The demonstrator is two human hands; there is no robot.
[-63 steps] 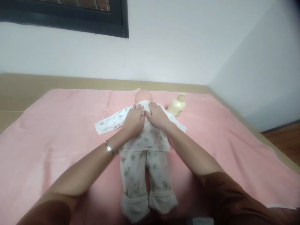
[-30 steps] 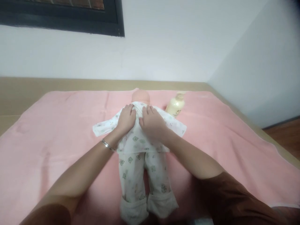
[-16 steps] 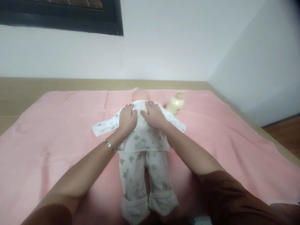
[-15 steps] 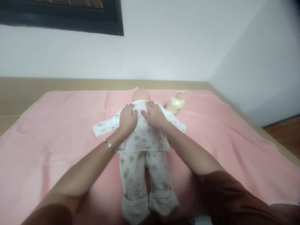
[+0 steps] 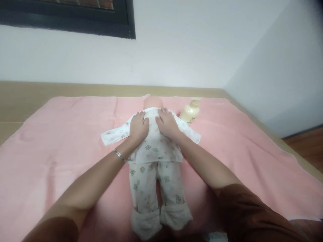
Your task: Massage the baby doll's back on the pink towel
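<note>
A doll (image 5: pixel 153 137) is laid out lengthwise along the middle of a pink cloth (image 5: pixel 63 134), with its bald head (image 5: pixel 153 101) placed at the far end and its legs directed towards the camera. It is dressed in a white shirt (image 5: pixel 163 153) and white trousers (image 5: pixel 143 183), both printed with small pictures, and the ends of the trouser legs are folded back into broad cuffs (image 5: pixel 146 223). The shirt sleeves are stretched out to either side.

The left hand (image 5: pixel 138 127) and the right hand (image 5: pixel 168 125) are laid flat on the upper part of the shirt, one on each side of its middle. The fingers are extended towards the head, the thumbs are pointed inward, and a strip of shirt is left uncovered between them. Nothing is gripped by either hand. A silver bracelet (image 5: pixel 119 154) is worn on the left wrist, and the upper arms are covered by brown sleeves (image 5: pixel 252 208).

A pale yellow pump bottle (image 5: pixel 189 113) is stood on the cloth just beside the doll's sleeve on the right; whether the two are touching is not made clear. The cloth is spread over a tan tabletop (image 5: pixel 37 89), which is bordered at the back by a white wall (image 5: pixel 176 43). A dark window frame (image 5: pixel 101 27) is set into the wall at upper left.
</note>
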